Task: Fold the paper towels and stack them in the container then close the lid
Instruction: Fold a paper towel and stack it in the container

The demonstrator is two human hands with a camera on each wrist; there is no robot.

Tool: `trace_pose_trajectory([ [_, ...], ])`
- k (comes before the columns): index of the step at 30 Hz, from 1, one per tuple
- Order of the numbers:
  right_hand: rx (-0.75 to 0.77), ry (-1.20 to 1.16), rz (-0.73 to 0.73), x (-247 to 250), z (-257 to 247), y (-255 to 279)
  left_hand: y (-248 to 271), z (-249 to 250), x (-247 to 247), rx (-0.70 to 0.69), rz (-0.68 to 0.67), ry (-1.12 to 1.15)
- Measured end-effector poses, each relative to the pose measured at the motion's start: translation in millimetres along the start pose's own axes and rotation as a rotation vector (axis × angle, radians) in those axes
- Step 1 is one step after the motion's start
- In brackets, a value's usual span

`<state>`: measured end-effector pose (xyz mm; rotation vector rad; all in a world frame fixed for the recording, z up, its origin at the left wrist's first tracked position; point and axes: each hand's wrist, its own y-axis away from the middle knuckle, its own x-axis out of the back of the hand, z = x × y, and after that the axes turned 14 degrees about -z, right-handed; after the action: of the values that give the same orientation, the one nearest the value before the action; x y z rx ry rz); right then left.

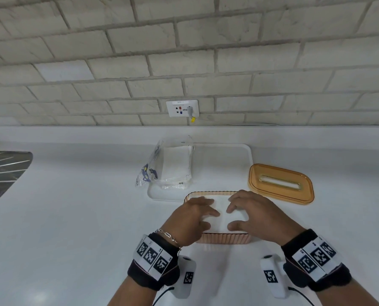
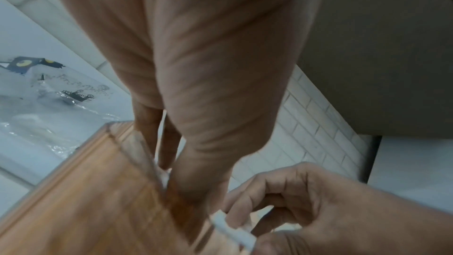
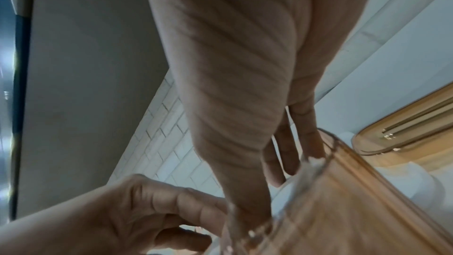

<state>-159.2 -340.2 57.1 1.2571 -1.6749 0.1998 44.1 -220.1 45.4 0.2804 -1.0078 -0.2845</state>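
An amber ribbed container (image 1: pixel 223 238) stands on the white counter in front of me, its lid off. Inside lies a white folded paper towel (image 1: pixel 222 214). Both hands reach into the container from above. My left hand (image 1: pixel 204 216) holds the towel's left part, fingers on top and thumb at the near edge. My right hand (image 1: pixel 232 217) does the same on the right part. The left wrist view shows the towel's edge (image 2: pixel 232 230) between the right fingers and thumb. The amber slotted lid (image 1: pixel 281 184) lies upside down on the counter to the right.
A white tray (image 1: pixel 223 164) sits just behind the container, with an opened plastic pack of paper towels (image 1: pixel 175 166) on its left end. A wall socket (image 1: pixel 182 108) is on the tiled wall. A dark surface (image 1: pixel 3 173) lies at the far left.
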Motion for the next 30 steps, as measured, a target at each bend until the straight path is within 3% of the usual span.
trace_pose_trajectory([
  [9, 0.008, 0.056, -0.117, 14.0, -7.0, 6.6, 6.7, -6.4, 29.7, 0.012, -0.076, 0.057],
  [19, -0.022, 0.075, -0.182, 19.1, -5.1, 0.0, 5.4, -11.0, 36.7, -0.001, -0.056, 0.051],
  [26, 0.018, 0.083, -0.115, 23.5, -9.8, 5.4, 0.3, -18.7, 27.3, -0.016, 0.134, 0.114],
  [30, 0.048, 0.003, -0.031, 16.6, -1.5, 4.4, 1.5, -20.8, 27.0, -0.015, 0.086, 0.124],
])
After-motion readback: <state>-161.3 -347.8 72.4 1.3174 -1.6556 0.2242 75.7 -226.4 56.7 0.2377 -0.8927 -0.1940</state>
